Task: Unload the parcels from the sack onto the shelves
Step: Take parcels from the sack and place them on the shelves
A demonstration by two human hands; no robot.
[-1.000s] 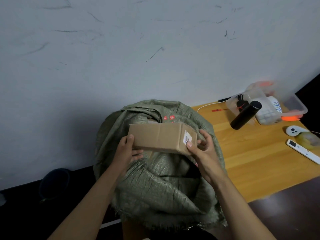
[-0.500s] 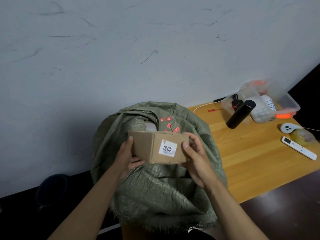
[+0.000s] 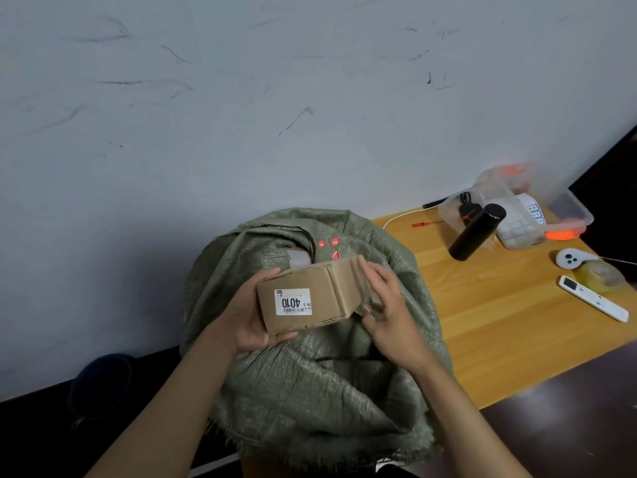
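Label "4010" on the cardboard parcel

A white sticker (image 3: 293,302) on the near face of the cardboard parcel (image 3: 303,300) carried the large black number "4010", printed upside down from the wearer's view; beside it ran smaller figures and a barcode strip too fine to read. Small red tags (image 3: 328,242) inside the mouth of the green woven sack (image 3: 310,391) bore white marks that could not be made out. On the tabletop (image 3: 499,305), a white card (image 3: 535,212) inside the clear plastic box (image 3: 565,215) showed blue printing, also illegible.
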